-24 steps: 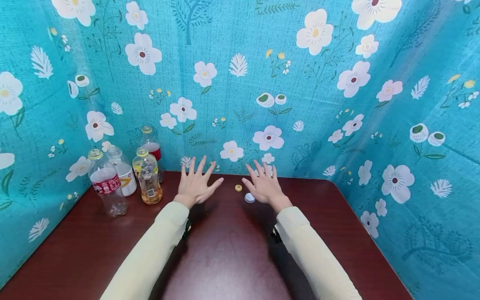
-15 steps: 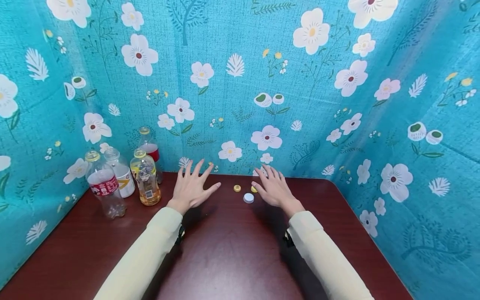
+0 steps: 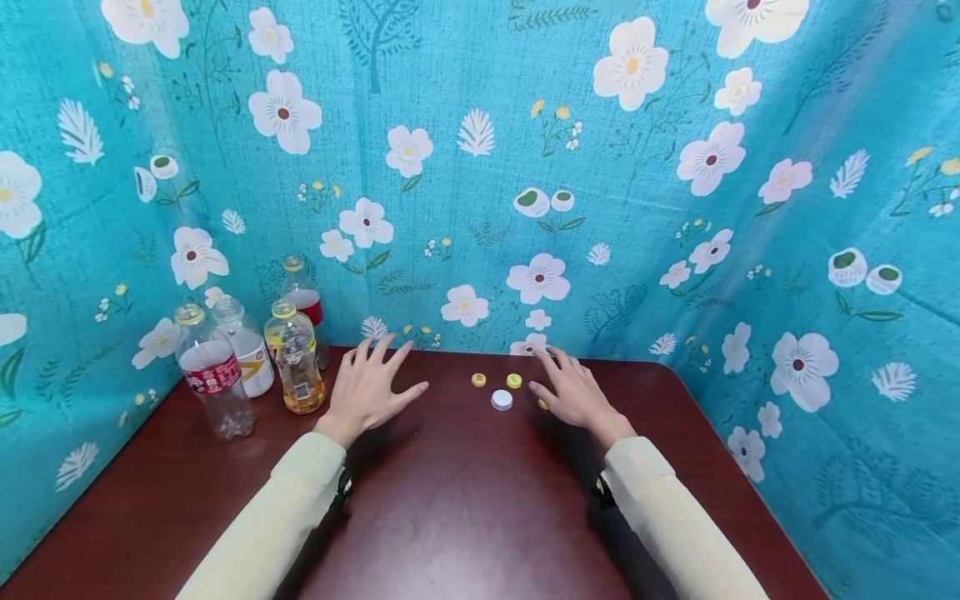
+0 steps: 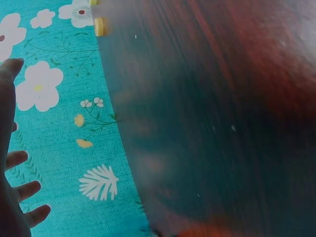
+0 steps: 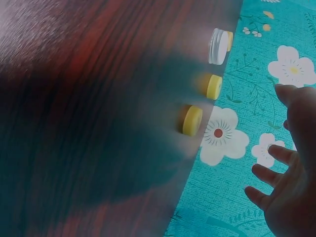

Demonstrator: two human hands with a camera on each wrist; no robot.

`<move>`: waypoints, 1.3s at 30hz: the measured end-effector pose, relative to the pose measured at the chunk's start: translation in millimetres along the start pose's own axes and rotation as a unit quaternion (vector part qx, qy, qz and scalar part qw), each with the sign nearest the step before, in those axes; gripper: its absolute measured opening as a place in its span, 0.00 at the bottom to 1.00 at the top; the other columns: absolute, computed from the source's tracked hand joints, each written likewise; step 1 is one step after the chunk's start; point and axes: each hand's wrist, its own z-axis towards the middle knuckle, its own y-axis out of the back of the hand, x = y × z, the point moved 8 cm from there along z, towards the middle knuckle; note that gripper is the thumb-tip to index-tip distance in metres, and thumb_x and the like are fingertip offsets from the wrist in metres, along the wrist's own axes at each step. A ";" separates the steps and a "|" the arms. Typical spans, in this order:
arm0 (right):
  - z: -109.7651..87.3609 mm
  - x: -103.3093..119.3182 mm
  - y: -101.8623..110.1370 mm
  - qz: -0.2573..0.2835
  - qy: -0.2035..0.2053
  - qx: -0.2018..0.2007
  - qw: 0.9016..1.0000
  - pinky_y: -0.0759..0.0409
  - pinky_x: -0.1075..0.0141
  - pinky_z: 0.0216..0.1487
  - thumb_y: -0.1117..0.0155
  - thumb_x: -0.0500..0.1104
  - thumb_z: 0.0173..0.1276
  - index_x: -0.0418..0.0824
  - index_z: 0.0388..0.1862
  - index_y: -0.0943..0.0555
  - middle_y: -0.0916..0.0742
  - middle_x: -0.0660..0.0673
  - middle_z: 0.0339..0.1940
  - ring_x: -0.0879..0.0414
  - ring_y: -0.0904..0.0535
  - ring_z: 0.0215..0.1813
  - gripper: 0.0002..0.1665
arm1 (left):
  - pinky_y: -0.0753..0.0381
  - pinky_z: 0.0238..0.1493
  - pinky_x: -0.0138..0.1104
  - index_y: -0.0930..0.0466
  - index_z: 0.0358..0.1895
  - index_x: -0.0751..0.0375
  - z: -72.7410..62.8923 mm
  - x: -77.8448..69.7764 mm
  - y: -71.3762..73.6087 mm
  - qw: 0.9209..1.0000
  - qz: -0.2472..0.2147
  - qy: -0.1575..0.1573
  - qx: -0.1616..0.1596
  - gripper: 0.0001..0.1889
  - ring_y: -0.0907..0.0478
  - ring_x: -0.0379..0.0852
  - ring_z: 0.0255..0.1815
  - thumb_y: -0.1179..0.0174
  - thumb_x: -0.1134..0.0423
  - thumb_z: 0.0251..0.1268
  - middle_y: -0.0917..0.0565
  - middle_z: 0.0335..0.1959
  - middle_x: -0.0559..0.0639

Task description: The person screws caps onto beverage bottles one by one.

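Observation:
My left hand (image 3: 367, 392) hovers over the back of the table with fingers spread, holding nothing; the nearest thing is a bottle with a yellow label and amber liquid (image 3: 296, 358). Over the table at the right, my right hand (image 3: 577, 392) is held with loosely bent fingers and nothing in it. Left of it lie a white bottle cap (image 3: 502, 400), an orange-yellow cap (image 3: 478, 380) and a yellow cap (image 3: 513, 381). Another yellow cap (image 3: 543, 404) is partly hidden under that hand. In the right wrist view a yellow cap (image 5: 192, 121) sits apart from the fingers.
At the back left stand a bottle with a red label (image 3: 213, 379), one with a white label (image 3: 253, 362) and a red-labelled one (image 3: 306, 304) behind. A blue flowered cloth (image 3: 450, 208) hangs around the dark red-brown table (image 3: 450, 508).
My hands have moved apart, the left one leftward and the right one rightward, both slightly nearer. Two yellow caps that the right hand covered have come into view. The bottles stay put.

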 end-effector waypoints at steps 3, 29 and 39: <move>0.0 -3.0 -1.2 0.003 0.002 0.001 1.000 0.33 0.35 0.68 0.40 0.54 0.77 0.44 0.81 0.37 0.33 0.33 0.77 0.34 0.32 0.71 0.39 | 0.34 0.68 0.61 0.30 0.75 0.48 -5.6 3.4 7.5 1.000 -0.002 -0.005 -0.023 0.42 0.38 0.64 0.73 0.45 0.27 0.64 0.33 0.76 0.60; 34.7 -13.6 -28.2 0.109 -0.018 0.056 0.992 0.21 0.46 0.59 0.31 0.43 0.72 0.39 0.66 0.26 0.24 0.37 0.64 0.41 0.21 0.59 0.26 | 0.30 0.56 0.65 0.32 0.74 0.54 -74.7 62.5 98.2 0.924 -0.122 0.102 -0.348 0.47 0.35 0.63 0.67 0.23 0.46 0.49 0.30 0.68 0.62; 46.3 -11.3 -51.8 0.107 -0.037 0.080 0.990 0.24 0.43 0.64 0.31 0.42 0.72 0.38 0.71 0.28 0.24 0.34 0.67 0.41 0.23 0.64 0.31 | 0.39 0.68 0.64 0.47 0.80 0.54 -70.7 81.4 88.8 0.920 -0.154 0.140 -0.333 0.56 0.44 0.63 0.73 0.22 0.48 0.50 0.41 0.74 0.62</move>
